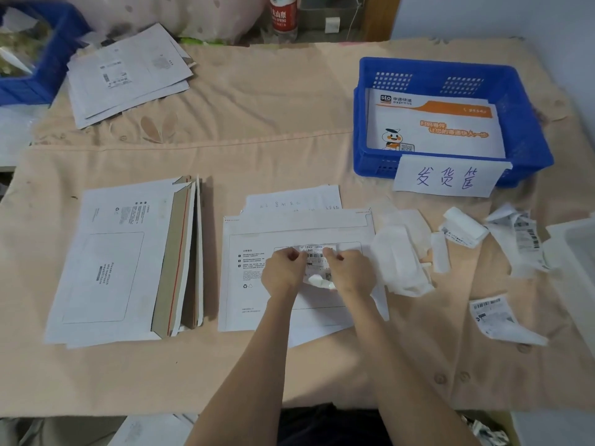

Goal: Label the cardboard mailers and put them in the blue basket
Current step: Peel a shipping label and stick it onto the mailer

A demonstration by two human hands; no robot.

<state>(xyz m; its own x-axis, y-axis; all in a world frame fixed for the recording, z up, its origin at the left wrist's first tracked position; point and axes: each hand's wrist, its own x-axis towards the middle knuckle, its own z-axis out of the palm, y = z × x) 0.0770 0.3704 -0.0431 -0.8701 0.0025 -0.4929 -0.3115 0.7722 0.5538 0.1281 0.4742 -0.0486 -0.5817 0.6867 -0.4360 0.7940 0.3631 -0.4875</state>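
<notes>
Label (317,260) seemingly pinched between both hands' fingers (294,254)

Both forearms are bare with no sleeves showing, and the left hand (283,272) and right hand (351,272) wear nothing

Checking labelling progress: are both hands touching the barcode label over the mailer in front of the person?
Touching. The head view shows the left hand and right hand pinching the top edge of the barcode label above the white cardboard mailer.

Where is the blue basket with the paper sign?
The blue basket sits far right on the cloth-covered table, beyond the person's right hand, with its paper sign facing forward.
</notes>
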